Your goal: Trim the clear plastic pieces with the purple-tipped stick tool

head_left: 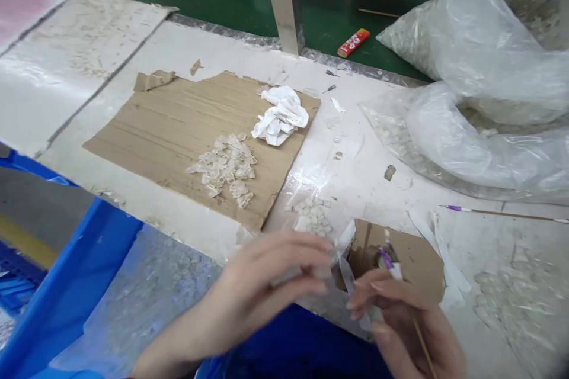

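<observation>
My left hand [271,278] is above the front edge of the bench, slightly blurred, its fingers curved and the thumb apart from them. I make out nothing in its grasp. In my right hand [409,320] is a thin wooden stick [420,340] with a purple and white tip [389,259] pointing up and away. Between the two hands a translucent strip [347,272] hangs by the right fingertips; whether they touch it I cannot tell. Behind the hands lies a small brown cardboard piece [418,257]. A cluster of small translucent pieces [313,216] lies just beyond my left fingers.
A large cardboard sheet [178,124] bears a heap of clear plastic bits [229,166] and a crumpled white cloth [282,115]. Plastic bags [480,59] stand at right. A second purple-tipped stick [511,213], a red packet [354,42] and a metal post [284,6] are behind.
</observation>
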Available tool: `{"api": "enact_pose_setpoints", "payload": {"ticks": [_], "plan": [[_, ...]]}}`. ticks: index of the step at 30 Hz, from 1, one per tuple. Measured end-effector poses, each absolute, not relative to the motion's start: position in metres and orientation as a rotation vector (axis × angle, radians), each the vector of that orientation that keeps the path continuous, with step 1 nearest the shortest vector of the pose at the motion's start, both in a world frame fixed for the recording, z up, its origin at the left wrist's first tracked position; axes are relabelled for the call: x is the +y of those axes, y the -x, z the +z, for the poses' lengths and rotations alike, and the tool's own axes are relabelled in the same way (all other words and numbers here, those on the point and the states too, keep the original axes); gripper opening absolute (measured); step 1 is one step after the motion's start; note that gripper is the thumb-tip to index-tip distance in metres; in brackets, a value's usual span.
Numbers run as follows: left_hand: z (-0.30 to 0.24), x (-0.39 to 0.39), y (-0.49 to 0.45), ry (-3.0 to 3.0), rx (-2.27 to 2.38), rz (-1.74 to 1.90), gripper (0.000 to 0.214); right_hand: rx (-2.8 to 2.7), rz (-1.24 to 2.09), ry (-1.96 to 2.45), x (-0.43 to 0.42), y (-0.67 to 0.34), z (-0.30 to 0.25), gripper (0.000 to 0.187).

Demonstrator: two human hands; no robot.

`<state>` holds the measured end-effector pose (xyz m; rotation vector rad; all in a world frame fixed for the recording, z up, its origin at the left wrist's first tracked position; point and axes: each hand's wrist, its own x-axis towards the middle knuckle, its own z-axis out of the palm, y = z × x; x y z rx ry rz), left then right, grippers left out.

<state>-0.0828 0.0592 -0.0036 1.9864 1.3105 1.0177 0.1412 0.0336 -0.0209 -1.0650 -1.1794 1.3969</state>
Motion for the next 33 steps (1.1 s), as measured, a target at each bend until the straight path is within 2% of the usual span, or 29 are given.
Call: {"api": "enact_pose_setpoints", "payload": {"ticks": [4, 8, 12, 17, 21, 24, 27, 31, 33], "plan": [[-0.009, 0.034, 0.060, -1.890, 1.088, 1.086, 0.025, -0.973, 1.684, 1.010, 0.043, -0.130, -0.019, 0.022], [-0.022, 0.025, 0.046, -1.796, 1.112, 1.219, 0.023, -0.806, 1.794, 0.991, 0.043, -0.125, -0.018, 0.031], [-0.025, 0.021, 0.037, -1.697, 1.246, 1.263, 0.022, -0.713, 1.841, 0.905, 0.041, -0.121, -0.020, 0.032], [-0.017, 0.026, 0.032, -1.734, 1.304, 1.248, 0.013, -0.778, 1.781, 0.932, 0.036, -0.122, -0.024, 0.031], [-0.006, 0.041, 0.032, -1.805, 1.359, 1.146, 0.026, -0.836, 1.721, 0.975, 0.033, -0.125, -0.023, 0.032], [-0.001, 0.044, 0.032, -1.800, 1.366, 1.154, 0.027, -0.848, 1.709, 0.989, 0.033, -0.124, -0.021, 0.032], [-0.001, 0.034, 0.036, -1.797, 1.335, 1.167, 0.019, -0.867, 1.667, 0.959, 0.033, -0.122, -0.020, 0.028], [-0.009, 0.021, 0.055, -1.822, 1.326, 1.185, 0.007, -1.054, 1.505, 0.963, 0.034, -0.134, -0.022, 0.013], [-0.015, 0.026, 0.074, -1.809, 1.508, 1.255, 0.014, -1.126, 1.392, 1.022, 0.035, -0.148, -0.023, 0.023]]}}
